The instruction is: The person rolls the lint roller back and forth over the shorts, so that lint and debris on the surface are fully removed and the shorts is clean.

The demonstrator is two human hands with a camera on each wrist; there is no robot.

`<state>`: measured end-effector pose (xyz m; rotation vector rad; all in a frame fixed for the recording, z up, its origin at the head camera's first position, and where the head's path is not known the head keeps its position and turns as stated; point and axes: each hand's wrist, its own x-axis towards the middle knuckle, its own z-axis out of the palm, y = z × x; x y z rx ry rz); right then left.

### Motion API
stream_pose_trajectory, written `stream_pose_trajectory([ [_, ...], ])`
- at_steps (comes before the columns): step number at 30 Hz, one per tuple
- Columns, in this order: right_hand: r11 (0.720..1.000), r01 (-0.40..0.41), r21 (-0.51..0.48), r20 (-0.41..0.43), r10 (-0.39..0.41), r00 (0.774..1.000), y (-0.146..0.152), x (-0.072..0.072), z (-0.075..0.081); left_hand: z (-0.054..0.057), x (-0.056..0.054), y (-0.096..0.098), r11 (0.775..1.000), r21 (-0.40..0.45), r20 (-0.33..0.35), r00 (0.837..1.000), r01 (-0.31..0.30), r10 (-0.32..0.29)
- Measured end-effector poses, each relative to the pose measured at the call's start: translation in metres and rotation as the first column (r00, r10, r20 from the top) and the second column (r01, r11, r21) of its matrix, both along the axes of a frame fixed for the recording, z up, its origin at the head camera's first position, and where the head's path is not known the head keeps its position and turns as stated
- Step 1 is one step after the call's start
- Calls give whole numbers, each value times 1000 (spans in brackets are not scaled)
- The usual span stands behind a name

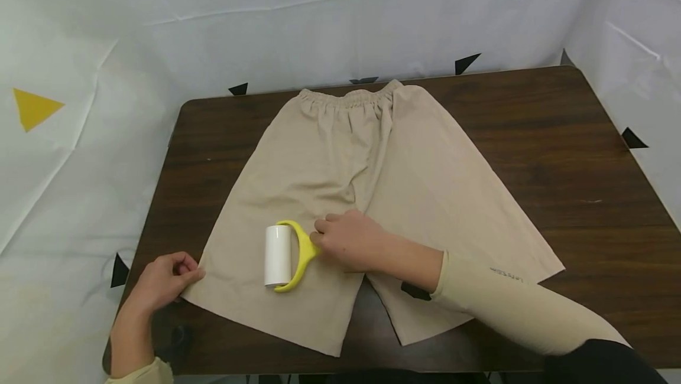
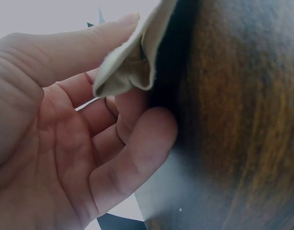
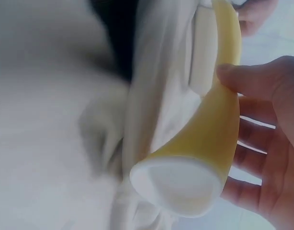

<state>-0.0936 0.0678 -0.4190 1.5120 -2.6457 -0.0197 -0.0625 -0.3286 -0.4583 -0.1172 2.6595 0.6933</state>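
Note:
A pair of beige shorts (image 1: 441,183) with a gathered waistband lies spread out, waistband at the far side and leg openings toward the person. My left hand (image 1: 162,280) pinches the outer hem corner of the left-side leg; in the left wrist view, the folded hem (image 2: 130,67) sits between thumb and fingers. Over that same leg, my right hand (image 1: 353,239) grips the yellow handle of a lint roller (image 1: 278,256). Its white cylinder points left, overlapping the fabric. Close up, the right wrist view shows thumb and fingers around the yellow handle (image 3: 209,124) with its pale end.
The shorts lie on a dark brown wooden table (image 1: 532,118). White sheeting (image 1: 340,35) with yellow and black triangles rises behind and at both sides. Creases run through the shorts near the crotch. The right forearm, in a beige sleeve (image 1: 511,301), crosses over the right-side leg.

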Motion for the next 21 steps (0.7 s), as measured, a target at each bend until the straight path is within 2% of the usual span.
stream_pose_trajectory([
  [12,993,28,-114,110,-15,994,66,9,1,1,-1,0,1000,-13,-2,1000,12,-12],
  [21,983,111,-145,184,-84,979,108,13,1,0,-2,-1,1000,-15,5,1000,19,-19],
])
